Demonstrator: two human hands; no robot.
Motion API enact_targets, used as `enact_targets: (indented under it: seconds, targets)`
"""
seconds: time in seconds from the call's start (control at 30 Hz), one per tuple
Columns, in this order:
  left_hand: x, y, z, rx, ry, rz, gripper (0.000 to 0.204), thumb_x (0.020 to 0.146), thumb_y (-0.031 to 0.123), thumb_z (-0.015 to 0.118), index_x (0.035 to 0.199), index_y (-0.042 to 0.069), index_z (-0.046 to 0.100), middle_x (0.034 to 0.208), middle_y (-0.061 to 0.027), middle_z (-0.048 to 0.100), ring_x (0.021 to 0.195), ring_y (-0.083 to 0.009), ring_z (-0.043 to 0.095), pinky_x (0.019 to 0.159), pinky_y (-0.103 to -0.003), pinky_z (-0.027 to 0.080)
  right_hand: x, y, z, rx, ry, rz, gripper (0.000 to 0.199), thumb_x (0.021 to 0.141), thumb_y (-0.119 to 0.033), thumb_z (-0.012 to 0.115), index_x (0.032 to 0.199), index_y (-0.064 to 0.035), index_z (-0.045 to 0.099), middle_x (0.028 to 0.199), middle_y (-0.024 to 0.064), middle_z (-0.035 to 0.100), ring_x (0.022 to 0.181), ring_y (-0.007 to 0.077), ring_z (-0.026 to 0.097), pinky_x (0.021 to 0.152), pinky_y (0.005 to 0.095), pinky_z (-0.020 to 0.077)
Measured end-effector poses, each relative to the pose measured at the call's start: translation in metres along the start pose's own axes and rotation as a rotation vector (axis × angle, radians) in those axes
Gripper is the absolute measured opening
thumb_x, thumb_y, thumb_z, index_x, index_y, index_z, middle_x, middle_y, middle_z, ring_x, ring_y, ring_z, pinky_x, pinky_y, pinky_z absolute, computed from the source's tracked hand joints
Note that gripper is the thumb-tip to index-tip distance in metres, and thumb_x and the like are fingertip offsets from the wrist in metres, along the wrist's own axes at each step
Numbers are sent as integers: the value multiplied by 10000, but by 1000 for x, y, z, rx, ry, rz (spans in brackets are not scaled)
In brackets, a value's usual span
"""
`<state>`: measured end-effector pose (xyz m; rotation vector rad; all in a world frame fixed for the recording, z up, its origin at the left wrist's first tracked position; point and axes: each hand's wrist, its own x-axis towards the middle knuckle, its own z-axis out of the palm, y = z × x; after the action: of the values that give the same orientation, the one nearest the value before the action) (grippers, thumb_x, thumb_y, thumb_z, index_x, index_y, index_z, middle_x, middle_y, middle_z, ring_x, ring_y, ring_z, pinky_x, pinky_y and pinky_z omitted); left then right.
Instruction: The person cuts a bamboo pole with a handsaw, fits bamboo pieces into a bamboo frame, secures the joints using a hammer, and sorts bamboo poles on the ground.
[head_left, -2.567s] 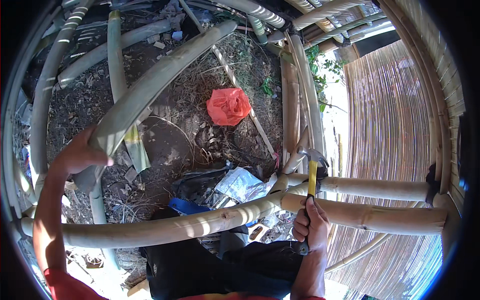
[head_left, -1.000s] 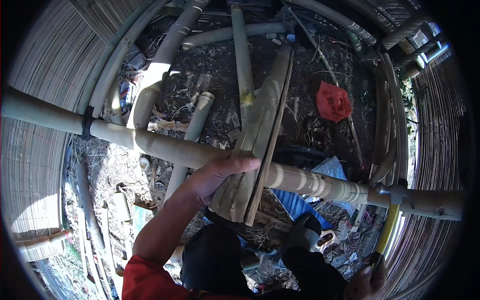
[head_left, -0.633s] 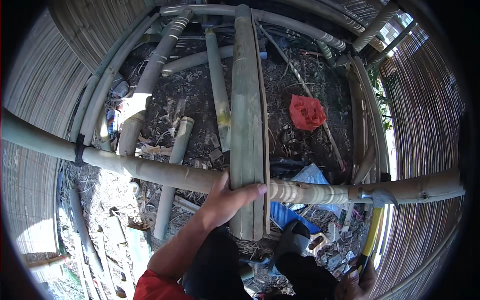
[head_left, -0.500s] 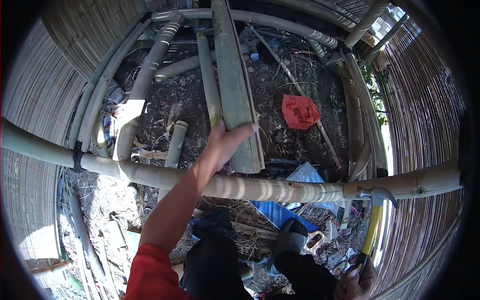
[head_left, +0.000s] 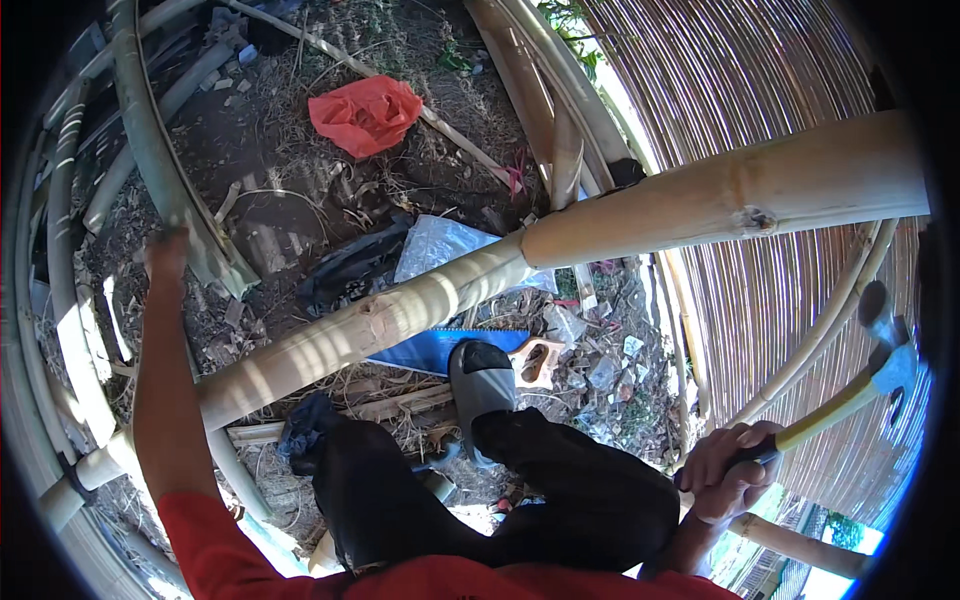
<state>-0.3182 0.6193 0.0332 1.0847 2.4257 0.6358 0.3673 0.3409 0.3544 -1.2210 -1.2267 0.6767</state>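
My left hand (head_left: 168,252) reaches past the horizontal bamboo pole (head_left: 375,328) and grips the near part of a long split bamboo piece (head_left: 150,125); its fingers are partly hidden and a little blurred. The cut end of that piece hangs on the far side of the pole, above the ground. At the lower right my right hand (head_left: 735,470) is closed around the dark grip of a claw hammer (head_left: 825,412). The hammer's yellow handle slants up to the right, its metal head apart from the pole and in front of the woven bamboo wall.
A blue handsaw (head_left: 425,350) with a wooden handle lies on the littered ground beside my shod foot (head_left: 485,385). Beyond the pole are clear plastic sheeting (head_left: 450,250) and a red plastic bag (head_left: 365,115). A slatted bamboo wall (head_left: 740,80) bounds the right side.
My view has swung to the right, so the split bamboo and my left hand now appear farther left. The hammer has been lifted from beside the pole, its head now up at the right.
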Motion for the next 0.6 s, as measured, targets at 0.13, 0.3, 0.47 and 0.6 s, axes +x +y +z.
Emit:
enact_targets:
  seconds: [0.13,0.3,0.47,0.6]
  targets:
    - [-127,135,56,-493,-29,202,898,849,492,815,1446,-88,477,1244,-272,662,1156,-330,662,993,-397,529,30,45,-45,-383,75,-96,421,1083,-448,513,1099,-27,523,641,-1,458,508,116,470,438,261,419]
    - [-298,293,91,-273,-945,607,1136,710,604,895,1513,-36,407,1447,-338,528,1345,-437,547,1085,-509,495,70,131,-88,-420,31,274,365,1109,-383,486,1059,-38,595,748,24,498,579,91,453,504,238,406]
    - [-287,312,127,-197,-1351,515,1183,637,562,949,1512,-12,397,1238,-306,666,1186,-438,658,1006,-459,523,147,198,-93,-1050,-197,-113,418,1083,-377,557,1147,21,668,743,30,611,574,91,486,502,263,394]
    - [-279,330,135,156,-1580,352,1224,617,578,942,1519,-20,370,1148,-295,705,1152,-418,682,982,-451,528,195,208,-76,-860,-259,233,379,1021,-326,664,1132,31,731,767,67,689,599,109,578,541,290,468]
